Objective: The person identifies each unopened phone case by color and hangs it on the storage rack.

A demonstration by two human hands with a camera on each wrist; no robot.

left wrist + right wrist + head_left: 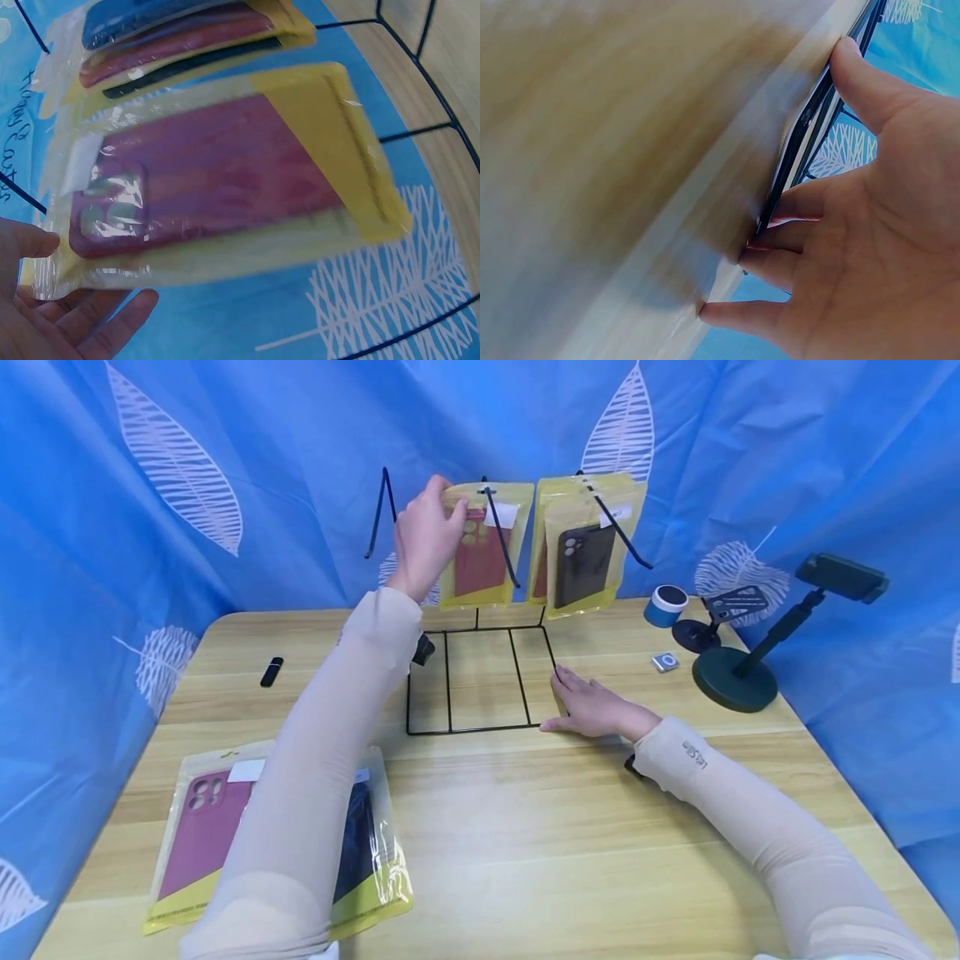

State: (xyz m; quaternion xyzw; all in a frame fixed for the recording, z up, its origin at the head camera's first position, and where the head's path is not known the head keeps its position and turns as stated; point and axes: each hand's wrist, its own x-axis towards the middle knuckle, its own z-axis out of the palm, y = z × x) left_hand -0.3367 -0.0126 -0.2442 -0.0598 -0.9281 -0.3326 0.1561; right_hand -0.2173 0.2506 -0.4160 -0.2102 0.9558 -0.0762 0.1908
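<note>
My left hand (430,537) pinches the top left corner of a clear and yellow bag with a red phone case (480,560) inside. In the left wrist view, the thumb is over the edge of this bagged phone case (210,172) and the fingers are behind it. The bag hangs at the middle hook of a black wire display rack (487,729). More bagged phone cases (581,568), a dark one in front, hang on the right hook. My right hand (592,703) rests at the front right corner of the rack's base, fingers spread and pressing on wire and tabletop.
Two bagged phone cases (202,827) lie front left, partly under my left sleeve. A small black stick (272,672) lies at the left. On the right are a blue and white round container (666,606), a small silver player (665,662) and two phone stands (735,678). Blue curtain surrounds the table.
</note>
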